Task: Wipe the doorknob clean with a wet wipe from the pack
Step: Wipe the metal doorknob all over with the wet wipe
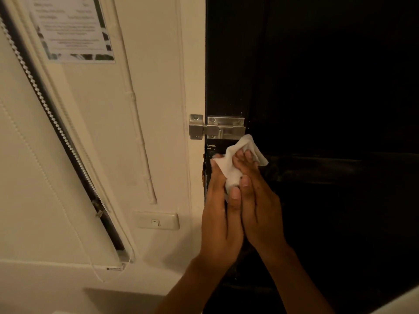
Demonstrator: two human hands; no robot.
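Note:
A white wet wipe (233,164) is bunched between both hands against the left edge of a dark door (328,87). My left hand (218,214) cups it from the left, thumb on the wipe. My right hand (258,200) presses it from the right, fingers curled over the cloth. The doorknob is hidden under the wipe and hands. The pack is not in view.
A steel slide bolt (217,127) is mounted on the door edge just above the wipe, latched to the cream frame. A light switch (157,221) sits on the wall at lower left. A roller blind with a bead chain (45,105) and a printed notice (72,28) hang at left.

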